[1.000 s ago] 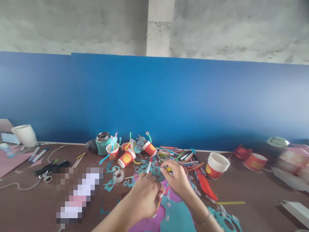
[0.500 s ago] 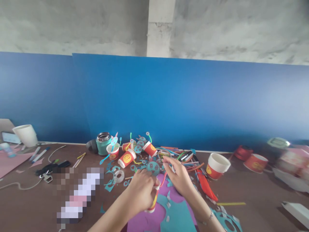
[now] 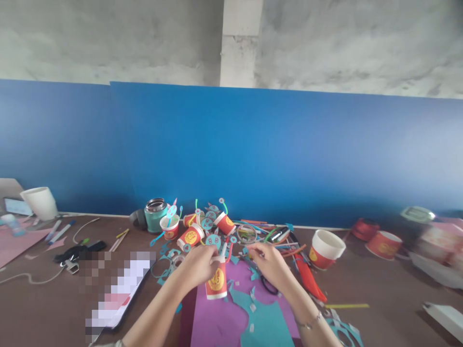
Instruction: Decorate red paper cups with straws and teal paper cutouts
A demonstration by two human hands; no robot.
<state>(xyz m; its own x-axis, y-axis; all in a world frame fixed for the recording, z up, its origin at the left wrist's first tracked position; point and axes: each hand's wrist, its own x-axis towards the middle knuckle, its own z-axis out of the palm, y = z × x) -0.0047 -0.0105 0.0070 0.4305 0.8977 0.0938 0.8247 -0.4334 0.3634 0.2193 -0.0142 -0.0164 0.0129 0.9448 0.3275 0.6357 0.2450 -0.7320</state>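
Left hand: fingers pinching the rim of a red-and-white paper cup with yellow emblem, cup roughly upright over a purple paper sheet; cannot tell whether its base touches. Round teal paper face with pointed ears shows just above this hand. Right hand beside the cup, apart from it; fingertips bunched, cannot tell if gripping anything. Teal paper piece lies on the purple.
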